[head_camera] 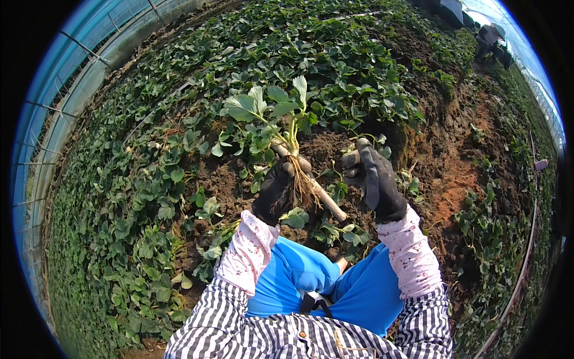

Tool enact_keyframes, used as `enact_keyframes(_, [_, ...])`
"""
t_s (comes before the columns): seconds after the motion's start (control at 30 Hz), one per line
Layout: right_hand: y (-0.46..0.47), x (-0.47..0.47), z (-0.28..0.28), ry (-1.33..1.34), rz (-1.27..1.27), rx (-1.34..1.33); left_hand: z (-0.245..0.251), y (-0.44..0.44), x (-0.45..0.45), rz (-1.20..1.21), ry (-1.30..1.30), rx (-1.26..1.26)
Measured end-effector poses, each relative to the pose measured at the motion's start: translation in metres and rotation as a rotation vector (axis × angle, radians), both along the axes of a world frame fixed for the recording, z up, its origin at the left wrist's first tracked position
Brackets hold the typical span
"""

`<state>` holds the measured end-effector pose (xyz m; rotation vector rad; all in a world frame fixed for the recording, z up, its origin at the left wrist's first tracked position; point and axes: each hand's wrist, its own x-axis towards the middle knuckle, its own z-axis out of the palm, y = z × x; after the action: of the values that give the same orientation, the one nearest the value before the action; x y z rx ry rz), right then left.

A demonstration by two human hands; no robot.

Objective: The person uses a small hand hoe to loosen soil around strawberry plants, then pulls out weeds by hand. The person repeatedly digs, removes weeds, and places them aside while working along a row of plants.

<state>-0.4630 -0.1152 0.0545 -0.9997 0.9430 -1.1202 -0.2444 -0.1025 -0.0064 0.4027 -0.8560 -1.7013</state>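
Note:
My left hand (274, 190), in a dark work glove, grips an uprooted strawberry plant (293, 128) at its base. Its leaves point up and away from me, and bare brown roots (302, 181) hang over the fingers. The same hand also holds a wooden handle (329, 202), which slants down to the right behind the roots; any tool head is not visible. To the right, my gloved right hand (374, 179) is raised with bent fingers, apart from the plant. Small leaves and a thin stem show by its fingertips, but whether it pinches them is unclear.
Dense strawberry plants (305, 58) cover the bed ahead and to the left. Dug soil (329, 146) lies under my hands. A reddish furrow (462, 179) runs along the right, beside a pale hose or line (522, 264). Another person (491, 40) crouches far right; plastic greenhouse sheeting (49, 112) borders the left.

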Motion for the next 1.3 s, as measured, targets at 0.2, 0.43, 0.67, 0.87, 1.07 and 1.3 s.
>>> enact_keyframes(0.2, [0.006, 0.017, -0.001, 0.037, 0.127, -0.003, 0.013, 0.011, -0.001, -0.22, 0.002, 0.146])
enact_keyframes(0.43, [0.009, 0.013, 0.007, -0.001, 0.217, 0.007, 0.009, 0.012, -0.017, -0.209, -0.323, -0.131])
enact_keyframes(0.67, [0.012, 0.013, 0.005, 0.088, 0.14, -0.124, 0.016, 0.011, -0.017, -0.122, -0.545, -0.265])
enact_keyframes(0.87, [0.007, 0.012, -0.013, -0.17, 0.139, -0.027, 0.013, 0.012, -0.021, -0.133, -0.509, -0.214])
enact_keyframes(1.07, [-0.005, 0.008, -0.044, -0.025, 0.097, 0.037, 0.001, 0.008, -0.027, -0.007, -0.597, -0.251])
enact_keyframes(1.3, [-0.01, 0.01, -0.051, 0.272, -0.011, 0.052, -0.002, 0.007, -0.037, 0.152, -0.684, -0.204])
